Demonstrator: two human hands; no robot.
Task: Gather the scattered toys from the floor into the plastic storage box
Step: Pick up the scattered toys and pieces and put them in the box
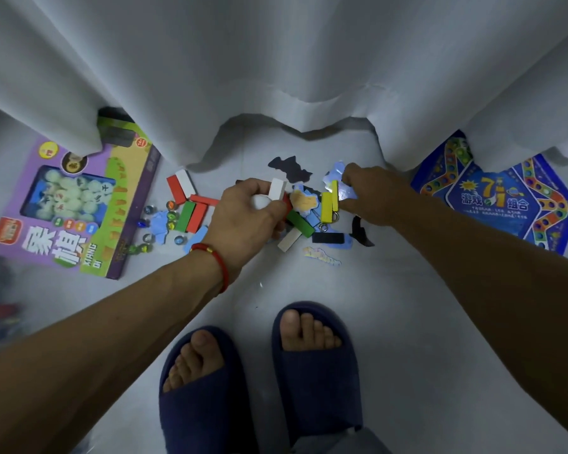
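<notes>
Left hand (250, 217) is curling its fingers (273, 206) round a white block (277, 189), other pieces bunched underneath. Right hand (366, 194) is pinching yellow blocks (329, 201) at its fingertips. Beyond the left fingers, a purple box (69, 208) is reading "XIANG"; right, a blue board (495, 198) showing "7".

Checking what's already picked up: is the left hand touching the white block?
Touching. The head view shows the left hand pinching the upright white block between its fingertips.

Bare forearms, red cord bracelet (214, 261) on left wrist, 2 navy slide sandals (315, 371)
</notes>
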